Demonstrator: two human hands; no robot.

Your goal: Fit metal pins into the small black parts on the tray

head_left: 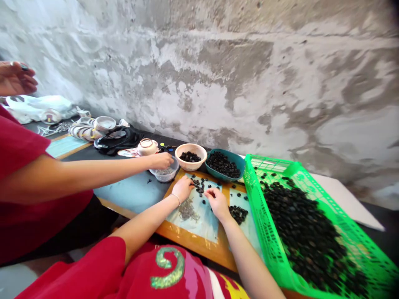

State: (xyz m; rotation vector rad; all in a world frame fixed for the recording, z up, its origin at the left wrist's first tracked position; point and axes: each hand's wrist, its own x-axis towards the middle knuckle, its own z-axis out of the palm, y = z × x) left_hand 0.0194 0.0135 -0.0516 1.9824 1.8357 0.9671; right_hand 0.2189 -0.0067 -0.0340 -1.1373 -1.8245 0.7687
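My left hand (182, 189), with a bracelet at its wrist, has its fingers drawn together at the edge of a scatter of small black round pieces (200, 185). A dark piece shows at its fingertips; whether it is gripped is unclear. My right hand (218, 202) pinches with thumb and forefinger just right of the same pieces, and what is in the pinch is too small to make out. Both hands are over a wood-framed board (199, 241) with a pale blue surface. A heap of thin grey metal-looking pieces (188, 210) and a pile of black pieces (238, 214) lie on it.
A co-worker's hand (162, 160) reaches into a clear bowl (166, 177) at left; their other hand (17, 79) is raised. Behind stand a pink bowl (190, 166) and teal basin (222, 177) of black pieces. A large green crate (264, 224) borders the right.
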